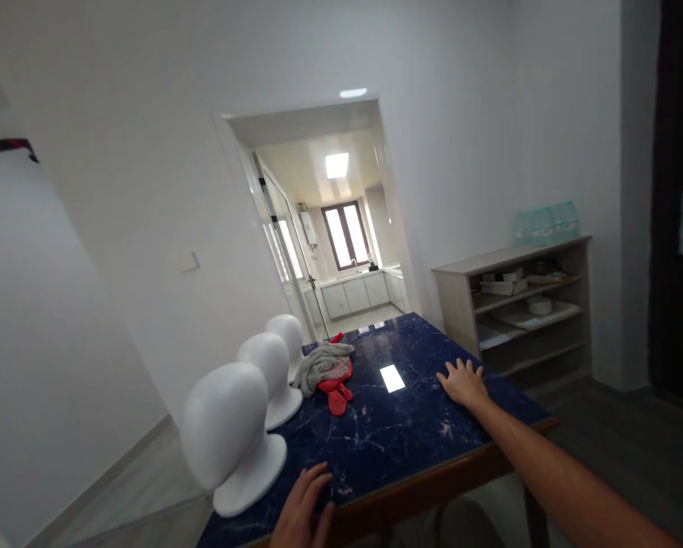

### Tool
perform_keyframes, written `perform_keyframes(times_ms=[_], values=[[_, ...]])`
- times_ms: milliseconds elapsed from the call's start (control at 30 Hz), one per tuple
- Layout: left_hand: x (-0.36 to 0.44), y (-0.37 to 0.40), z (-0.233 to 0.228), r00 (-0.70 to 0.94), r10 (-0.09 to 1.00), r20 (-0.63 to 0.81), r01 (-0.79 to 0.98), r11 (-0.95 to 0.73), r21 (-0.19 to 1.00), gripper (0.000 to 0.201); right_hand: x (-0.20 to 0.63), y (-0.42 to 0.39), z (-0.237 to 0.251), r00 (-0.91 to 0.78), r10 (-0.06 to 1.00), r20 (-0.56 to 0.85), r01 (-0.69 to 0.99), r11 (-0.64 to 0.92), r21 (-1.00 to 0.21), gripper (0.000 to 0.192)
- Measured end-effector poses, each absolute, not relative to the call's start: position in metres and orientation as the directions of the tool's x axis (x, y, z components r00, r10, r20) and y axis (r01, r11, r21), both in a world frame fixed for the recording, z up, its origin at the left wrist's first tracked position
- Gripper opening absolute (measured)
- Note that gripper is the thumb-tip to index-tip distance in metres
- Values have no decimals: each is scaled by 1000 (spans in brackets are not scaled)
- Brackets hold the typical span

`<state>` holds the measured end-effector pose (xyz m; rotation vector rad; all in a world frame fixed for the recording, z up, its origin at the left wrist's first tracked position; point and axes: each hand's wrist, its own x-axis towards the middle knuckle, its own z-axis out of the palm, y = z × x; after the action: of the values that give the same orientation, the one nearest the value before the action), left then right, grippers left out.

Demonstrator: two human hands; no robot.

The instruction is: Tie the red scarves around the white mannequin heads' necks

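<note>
White walls surround a dark blue marble table (pixel 387 441) at lower centre. Both the left hand (pixel 301 510) and the right hand (pixel 462 382) lie flat on it, fingers spread, holding nothing.

head cam | tilted, looks forward-down | near table (pixel 410 426) | doorway beyond

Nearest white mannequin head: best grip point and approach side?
Probably the narrow neck of the nearest mannequin head, just above its flared base, approached from the right, where the left hand rests on the blue table. The dome is smooth, wide and offers no hold.
</note>
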<state>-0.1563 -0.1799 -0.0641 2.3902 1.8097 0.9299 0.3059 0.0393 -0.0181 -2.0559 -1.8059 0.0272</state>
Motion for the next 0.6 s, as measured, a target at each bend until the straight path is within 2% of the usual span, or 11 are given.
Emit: perform_keyframes(times_ms=[133, 233, 333, 433, 533, 600], values=[[-111, -102, -20, 250, 923, 294, 849, -354, 391, 53, 307, 40, -19, 155, 957, 244, 950, -77, -302, 68], [-107, -48, -4, 308, 922, 234, 879, -370, 302, 55, 307, 41, -20, 156, 954, 257, 951, -74, -300, 68], [-118, -19, -6, 122, 946, 301, 963, -186, 193, 54, 307, 43, -23, 156, 953, 259, 953, -76, -294, 67], [-126, -13, -16, -80, 904, 420, 984, 5, 176, 63, 308, 45, -27, 149, 950, 275, 960, -73, -270, 65], [-128, -14, -22, -141, 879, 456, 969, 27, 247, 70, 308, 46, -28, 158, 946, 282, 966, -89, -242, 62], [-129, -13, -22, -75, 901, 428, 952, -63, 299, 71, 308, 46, -28, 166, 948, 270, 967, -102, -234, 61]])
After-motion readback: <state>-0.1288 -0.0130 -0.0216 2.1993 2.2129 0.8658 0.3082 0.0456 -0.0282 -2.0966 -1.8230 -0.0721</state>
